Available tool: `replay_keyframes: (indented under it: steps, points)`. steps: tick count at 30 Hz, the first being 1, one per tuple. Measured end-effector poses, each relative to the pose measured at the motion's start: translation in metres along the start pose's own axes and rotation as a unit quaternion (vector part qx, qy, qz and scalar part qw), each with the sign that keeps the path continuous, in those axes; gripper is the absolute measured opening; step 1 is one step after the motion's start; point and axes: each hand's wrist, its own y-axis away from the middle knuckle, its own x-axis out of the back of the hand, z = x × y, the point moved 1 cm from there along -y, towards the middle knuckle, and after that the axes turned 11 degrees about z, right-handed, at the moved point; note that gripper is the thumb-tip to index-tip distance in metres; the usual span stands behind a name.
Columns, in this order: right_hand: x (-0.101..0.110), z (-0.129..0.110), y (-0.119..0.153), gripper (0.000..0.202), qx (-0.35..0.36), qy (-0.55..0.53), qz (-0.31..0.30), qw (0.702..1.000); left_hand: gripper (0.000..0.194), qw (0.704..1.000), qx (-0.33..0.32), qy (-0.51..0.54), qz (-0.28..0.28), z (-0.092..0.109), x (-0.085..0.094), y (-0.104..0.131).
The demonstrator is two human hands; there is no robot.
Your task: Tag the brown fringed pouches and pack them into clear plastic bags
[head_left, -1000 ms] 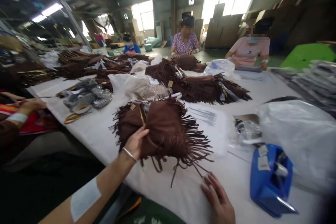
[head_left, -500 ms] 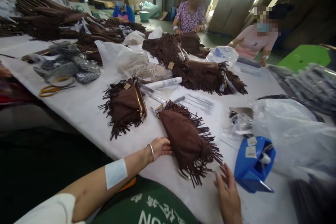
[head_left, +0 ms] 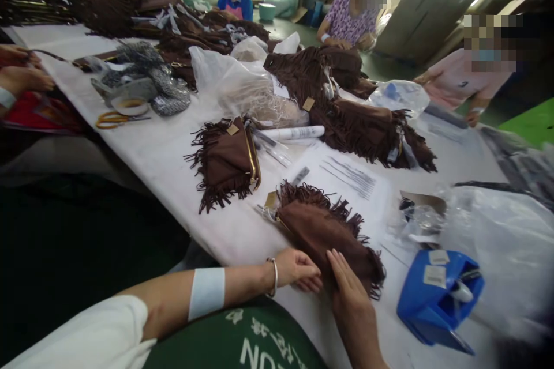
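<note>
A brown fringed bag (head_left: pixel 318 220) lies on the table in front of me, its fringe pointing away and to the right. My right hand (head_left: pixel 352 294) rests on its near right part, fingers stretched out and flat. At the bag's near edge is my left hand (head_left: pixel 298 270), with a bangle on the wrist and its fingers curled in; whatever they hold is hidden. A tag (head_left: pixel 270 200) hangs at the bag's left end. Further left, a second fringed bag (head_left: pixel 228 155) with a gold zip lies untouched.
A blue container (head_left: pixel 426 294) stands right of my hands, before clear plastic bags (head_left: pixel 497 242). Yellow-handled scissors (head_left: pixel 111 120) and a tape roll (head_left: pixel 130 105) lie left. More fringed bags (head_left: pixel 363 124) and a printed sheet (head_left: pixel 346 176) lie beyond. Several people surround the table.
My right hand has come left onto the bag. My left hand has moved right along its near edge and curled its fingers. The bag has turned slightly, and the view has shifted.
</note>
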Motion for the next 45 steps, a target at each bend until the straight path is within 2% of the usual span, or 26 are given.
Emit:
replay_keyframes:
  steps: [2,3,5,7,8,10,11,13,16,18,21,23,26,28,30,32,34,35,37,38,39,41,43,44,45]
  points:
    - [0.007,0.014,0.022,0.064,0.01,0.003,-0.013,1.0,0.042,0.997,-0.046,-0.059,-0.023,0.006,0.019,0.015]
    - [0.009,0.019,0.032,0.065,0.015,0.003,-0.015,1.0,0.039,0.992,-0.087,-0.096,0.0,0.012,0.032,0.02]
    - [0.009,0.02,0.049,0.063,0.013,0.007,-0.005,1.0,0.032,0.959,-0.188,-0.18,0.11,0.029,0.063,0.024]
    - [0.004,0.013,0.056,0.059,0.001,0.019,0.029,0.999,0.024,0.883,-0.296,-0.296,0.214,0.047,0.09,0.021]
    - [0.0,0.007,0.055,0.058,-0.003,0.028,0.049,0.998,0.022,0.833,-0.344,-0.362,0.238,0.055,0.1,0.017]
    - [-0.007,-0.004,0.046,0.057,0.001,0.043,0.07,0.997,0.029,0.742,-0.403,-0.482,0.232,0.066,0.11,0.005]
    - [-0.011,-0.009,0.039,0.057,0.009,0.047,0.067,0.997,0.036,0.713,-0.411,-0.527,0.211,0.069,0.112,-0.001]
    - [-0.015,-0.014,0.024,0.058,0.025,0.046,0.047,0.998,0.038,0.689,-0.4,-0.58,0.171,0.073,0.111,-0.013]
    - [-0.016,-0.016,0.006,0.062,0.034,0.039,0.026,0.998,0.02,0.695,-0.382,-0.592,0.142,0.076,0.109,-0.022]
    - [-0.016,-0.015,0.001,0.064,0.03,0.035,0.025,0.999,0.015,0.705,-0.381,-0.583,0.135,0.08,0.11,-0.018]
    - [-0.017,-0.014,0.001,0.063,0.024,0.025,0.035,0.999,0.011,0.723,-0.398,-0.549,0.133,0.085,0.112,0.009]
    - [-0.017,-0.013,0.001,0.061,0.024,0.01,0.037,0.999,0.008,0.754,-0.416,-0.494,0.116,0.083,0.109,0.034]
    - [-0.016,-0.01,-0.003,0.056,0.023,-0.023,0.042,0.999,0.011,0.802,-0.404,-0.437,0.048,0.065,0.103,0.066]
    - [-0.013,-0.008,-0.006,0.053,0.008,-0.044,0.051,0.998,0.012,0.798,-0.39,-0.459,0.028,0.047,0.103,0.074]
    - [-0.009,-0.007,-0.009,0.05,-0.015,-0.061,0.061,0.996,0.012,0.781,-0.382,-0.486,0.085,0.033,0.11,0.072]
    - [-0.005,-0.008,-0.01,0.048,-0.041,-0.076,0.072,0.994,0.013,0.78,-0.355,-0.473,0.203,0.028,0.12,0.063]
    - [-0.002,-0.011,-0.011,0.045,-0.064,-0.088,0.082,0.991,0.017,0.807,-0.304,-0.403,0.306,0.033,0.129,0.053]
    - [-0.001,-0.012,-0.011,0.045,-0.074,-0.094,0.087,0.989,0.02,0.828,-0.28,-0.353,0.336,0.037,0.131,0.049]
    - [-0.001,-0.015,-0.012,0.043,-0.092,-0.103,0.098,0.986,0.025,0.86,-0.265,-0.239,0.364,0.046,0.132,0.046]
    - [-0.001,-0.017,-0.012,0.043,-0.101,-0.108,0.103,0.984,0.026,0.868,-0.279,-0.191,0.363,0.05,0.129,0.048]
    - [0.0,-0.018,-0.012,0.043,-0.11,-0.112,0.107,0.982,0.026,0.873,-0.304,-0.159,0.348,0.052,0.126,0.051]
    - [0.0,-0.018,-0.013,0.042,-0.128,-0.123,0.112,0.978,0.023,0.887,-0.35,-0.164,0.253,0.05,0.118,0.061]
    - [0.001,-0.019,-0.014,0.041,-0.142,-0.136,0.113,0.974,0.019,0.893,-0.353,-0.256,0.114,0.041,0.112,0.07]
    - [0.001,-0.019,-0.014,0.041,-0.15,-0.143,0.114,0.972,0.018,0.886,-0.341,-0.308,0.068,0.035,0.11,0.072]
    - [0.002,-0.019,-0.015,0.04,-0.158,-0.15,0.115,0.969,0.017,0.878,-0.326,-0.347,0.056,0.029,0.11,0.071]
